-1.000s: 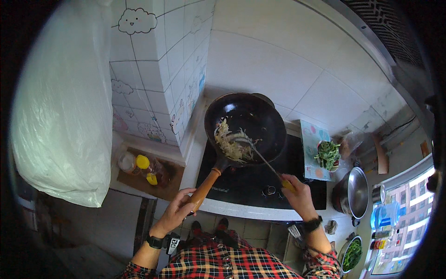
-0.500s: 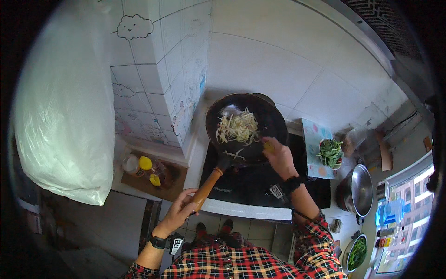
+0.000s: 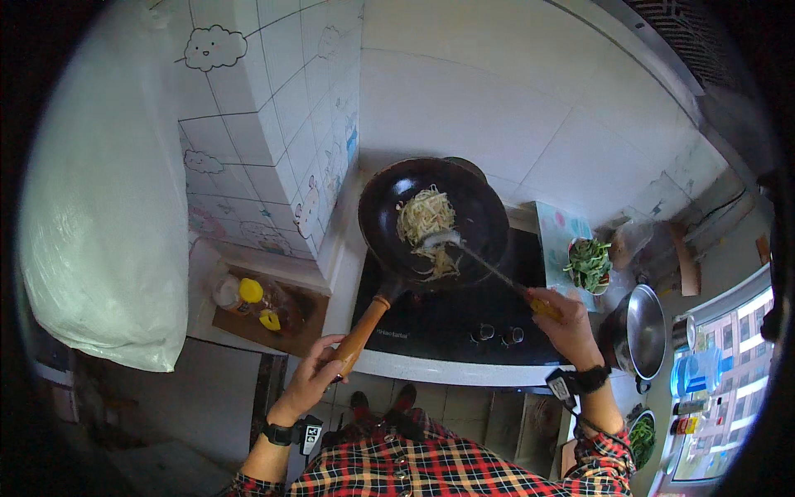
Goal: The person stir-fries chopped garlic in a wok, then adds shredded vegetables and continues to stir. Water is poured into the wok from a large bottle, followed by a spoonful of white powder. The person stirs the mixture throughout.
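Observation:
A black wok (image 3: 464,186) sits on the black stove top (image 3: 451,319), filled with pale shredded vegetable strips (image 3: 425,217). My left hand (image 3: 319,374) grips the wok's long wooden handle (image 3: 362,335). My right hand (image 3: 561,319) holds a metal spatula (image 3: 476,258) by its yellow grip; the blade rests in the strips near the wok's middle. Both wrists wear a dark watch or band.
A bowl of green leaves (image 3: 588,265) stands right of the stove, with a steel pot (image 3: 642,331) nearer me. Bottles with yellow caps (image 3: 248,294) sit on a low shelf at left, beside a tiled wall (image 3: 273,124). A large white bag (image 3: 99,224) hangs far left.
My right hand pulled back from over the wok toward me, drawing the spatula through the strips. The strips now lie gathered at the wok's far left side.

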### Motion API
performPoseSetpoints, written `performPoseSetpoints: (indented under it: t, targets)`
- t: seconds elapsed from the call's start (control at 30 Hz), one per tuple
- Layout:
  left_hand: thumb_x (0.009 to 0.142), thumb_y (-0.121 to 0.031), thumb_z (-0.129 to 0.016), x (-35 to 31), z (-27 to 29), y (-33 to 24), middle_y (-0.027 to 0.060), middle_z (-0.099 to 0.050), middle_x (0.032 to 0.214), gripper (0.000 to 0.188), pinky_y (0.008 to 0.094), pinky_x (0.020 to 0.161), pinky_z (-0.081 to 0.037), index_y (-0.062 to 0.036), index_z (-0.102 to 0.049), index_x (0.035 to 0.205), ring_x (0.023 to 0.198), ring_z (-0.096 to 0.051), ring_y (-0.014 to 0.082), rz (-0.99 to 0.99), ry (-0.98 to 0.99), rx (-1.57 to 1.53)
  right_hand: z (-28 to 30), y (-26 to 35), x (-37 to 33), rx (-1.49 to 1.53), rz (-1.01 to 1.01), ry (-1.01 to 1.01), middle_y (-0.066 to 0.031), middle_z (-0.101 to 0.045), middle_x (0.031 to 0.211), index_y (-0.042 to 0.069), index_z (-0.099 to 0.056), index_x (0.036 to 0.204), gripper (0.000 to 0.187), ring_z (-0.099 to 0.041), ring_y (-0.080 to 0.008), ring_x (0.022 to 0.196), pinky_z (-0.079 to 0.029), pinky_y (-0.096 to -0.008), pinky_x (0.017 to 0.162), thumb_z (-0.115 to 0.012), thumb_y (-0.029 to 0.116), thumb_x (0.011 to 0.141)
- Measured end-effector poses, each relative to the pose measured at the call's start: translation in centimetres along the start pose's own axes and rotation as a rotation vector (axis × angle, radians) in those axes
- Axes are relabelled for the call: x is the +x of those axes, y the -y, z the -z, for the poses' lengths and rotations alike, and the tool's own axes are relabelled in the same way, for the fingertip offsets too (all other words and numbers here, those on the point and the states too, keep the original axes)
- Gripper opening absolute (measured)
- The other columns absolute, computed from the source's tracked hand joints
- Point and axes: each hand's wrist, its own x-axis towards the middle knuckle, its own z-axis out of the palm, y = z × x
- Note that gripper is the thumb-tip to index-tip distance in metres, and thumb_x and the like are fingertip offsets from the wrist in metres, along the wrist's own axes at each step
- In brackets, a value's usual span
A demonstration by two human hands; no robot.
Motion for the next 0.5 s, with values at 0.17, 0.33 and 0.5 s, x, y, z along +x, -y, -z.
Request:
performPoseSetpoints:
  t: [0.17, 0.33, 0.5]
  targets:
    - [0.099, -0.019, -0.052, -0.1, 0.1, 0.0, 0.0118, -0.060, 0.106, 0.044, 0.0305, 0.080, -0.053, -0.0059, -0.040, 0.139, 0.088, -0.062, 0.0159, -0.007, 0.010, -0.027, 2.9, 1.6, -3.4, -0.012, -0.212, 0.170, -0.0163, -0.071, 0.102, 0.006, -0.066, 0.118, 0.043, -0.069, -0.0318, 0.095, -0.053, -0.0353, 0.082, -0.068, 0.000, 0.076]
    - [0.099, -0.020, -0.053, 0.1, 0.2, 0.3, 0.0119, -0.060, 0.106, 0.045, 0.0306, 0.079, -0.054, -0.0057, -0.040, 0.139, 0.088, -0.062, 0.0157, -0.034, 0.031, -0.028, -2.6, -2.7, 0.1, -0.144, -0.075, -0.018, -0.0175, -0.070, 0.097, 0.014, -0.066, 0.117, 0.040, -0.067, -0.0371, 0.091, -0.054, -0.0410, 0.077, -0.068, 0.007, 0.078]
    - [0.099, -0.019, -0.053, -0.1, 0.3, 0.1, 0.0115, -0.060, 0.105, 0.045, 0.0294, 0.078, -0.054, -0.0064, -0.040, 0.140, 0.088, -0.062, 0.0151, -0.026, 0.025, -0.008, -6.1, -6.8, 4.1, -0.192, -0.136, -0.200, -0.0192, -0.069, 0.095, 0.015, -0.062, 0.120, 0.040, -0.066, -0.0402, 0.088, -0.053, -0.0448, 0.073, -0.068, 0.010, 0.081]
